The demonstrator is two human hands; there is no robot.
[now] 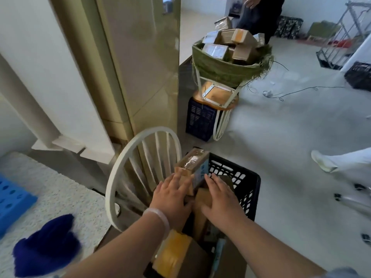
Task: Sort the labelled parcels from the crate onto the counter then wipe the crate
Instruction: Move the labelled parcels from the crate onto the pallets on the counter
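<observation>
**Black crate, both hands flat on the parcels**

Black plastic lattice crate on the pale floor, just beside a white spindle-back chair and crammed with cardboard parcels. Left hand, with a white bangle at the wrist, laid flat with straight fingers on a small brown parcel at the crate's far left corner. Right hand spread the same way, fingers straight and apart. Fingertips touching the labelled face of an upright parcel marked in blue, palm over a flat brown parcel lower in the crate. No curl or pinch in either hand: touching and pressing only, with every parcel in reach inside the crate. At the near end of the crate, a yellow-taped parcel below the left forearm.

To the lower left, a speckled counter bearing a blue perforated tray and a dark blue fuzzy cloth, the two apart. Farther off, a green woven sack heaped with more boxes, raised on a white frame above a navy crate. At the top edge, part of another person in dark clothes.
</observation>
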